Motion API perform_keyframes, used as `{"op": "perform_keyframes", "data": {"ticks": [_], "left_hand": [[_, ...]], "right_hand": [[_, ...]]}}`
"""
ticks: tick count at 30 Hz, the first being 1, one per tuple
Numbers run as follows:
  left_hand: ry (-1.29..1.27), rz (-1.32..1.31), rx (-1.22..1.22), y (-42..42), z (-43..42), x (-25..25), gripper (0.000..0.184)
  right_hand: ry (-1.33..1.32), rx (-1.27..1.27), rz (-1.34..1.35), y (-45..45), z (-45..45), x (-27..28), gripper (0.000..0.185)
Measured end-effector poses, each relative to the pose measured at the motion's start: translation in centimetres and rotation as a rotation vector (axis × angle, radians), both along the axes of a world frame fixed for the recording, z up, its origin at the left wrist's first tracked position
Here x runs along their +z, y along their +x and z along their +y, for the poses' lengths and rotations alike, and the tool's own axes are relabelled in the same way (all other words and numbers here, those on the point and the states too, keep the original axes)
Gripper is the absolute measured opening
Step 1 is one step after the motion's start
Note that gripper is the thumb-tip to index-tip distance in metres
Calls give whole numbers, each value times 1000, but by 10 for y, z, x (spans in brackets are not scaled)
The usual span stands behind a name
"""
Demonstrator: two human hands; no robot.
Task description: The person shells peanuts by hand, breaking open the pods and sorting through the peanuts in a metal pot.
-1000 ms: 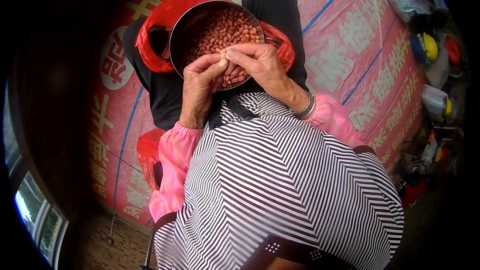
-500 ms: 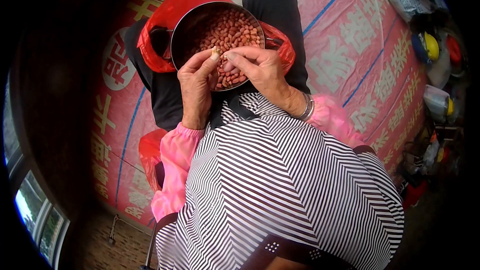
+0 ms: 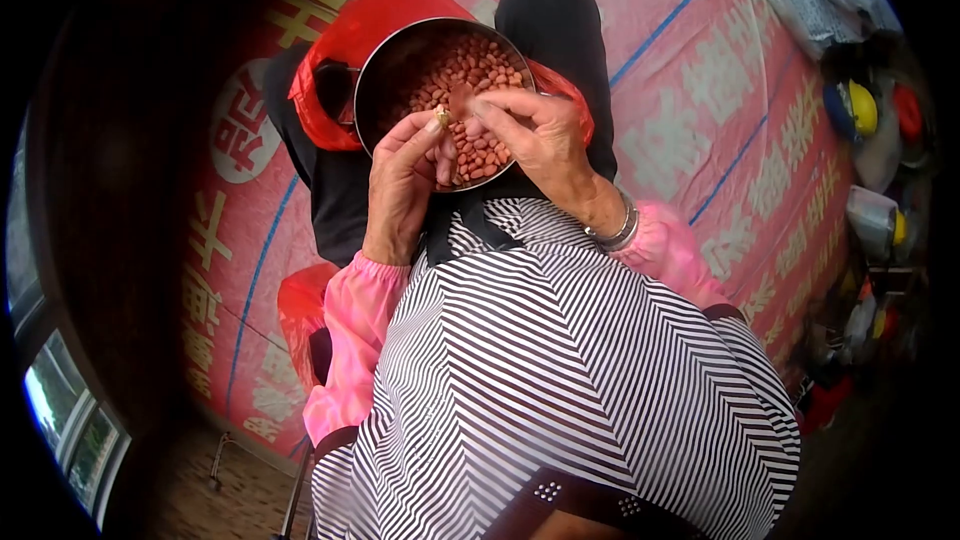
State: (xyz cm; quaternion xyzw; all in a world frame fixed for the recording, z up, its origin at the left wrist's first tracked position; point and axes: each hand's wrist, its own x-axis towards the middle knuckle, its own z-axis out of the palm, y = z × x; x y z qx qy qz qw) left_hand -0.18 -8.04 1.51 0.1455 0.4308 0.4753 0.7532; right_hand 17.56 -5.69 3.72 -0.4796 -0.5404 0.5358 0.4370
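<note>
Peanuts with reddish skins (image 3: 480, 63) fill the bottom of a round metal pot (image 3: 375, 70) that rests in my lap between my legs. Above its near side, my left hand (image 3: 402, 172) pinches a small pale yellowish piece of peanut (image 3: 442, 116) between thumb and forefinger. Close by on the right, my right hand (image 3: 548, 140) has its thumb and fingertips pressed together. A reddish blur shows at those fingertips, and what they hold cannot be made out. The hands are slightly apart.
A red plastic bag (image 3: 390, 5) lies around and under the pot. Pink printed sheeting (image 3: 680, 70) covers the floor. Along the right edge are a white bag (image 3: 825, 0), a yellow-and-blue object (image 3: 858, 108) and clutter. Another red bag (image 3: 303, 305) lies at the left.
My right fingertips have moved slightly up and away from the left ones, with a reddish blur appearing beside them. The left hand keeps its pinch. The whole view has shifted slightly.
</note>
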Motion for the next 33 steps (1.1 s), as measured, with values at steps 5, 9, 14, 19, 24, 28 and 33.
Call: {"op": "perform_keyframes", "data": {"ticks": [5, 9, 14, 19, 24, 28, 33], "left_hand": [[44, -24, 0, -2, -1, -10, 17], [60, 39, 26, -1, 4, -1, 18], [59, -3, 80, -7, 7, 6, 18], [253, 140, 103, -24, 52, 37, 24], [474, 468, 76, -31, 116, 38, 22], [477, 628, 62, -31, 135, 25, 22], [436, 603, 87, -36, 131, 18, 25]], "right_hand": [[423, 58, -109, -24, 53, 28, 11], [744, 130, -459, -47, 106, 16, 19], [664, 45, -415, -39, 113, 17, 18], [283, -27, -111, -13, 88, 4, 20], [49, -35, -113, 5, 53, 5, 23], [-48, -39, -36, 7, 37, 0, 23], [-19, -19, 6, 5, 35, -6, 22]]}}
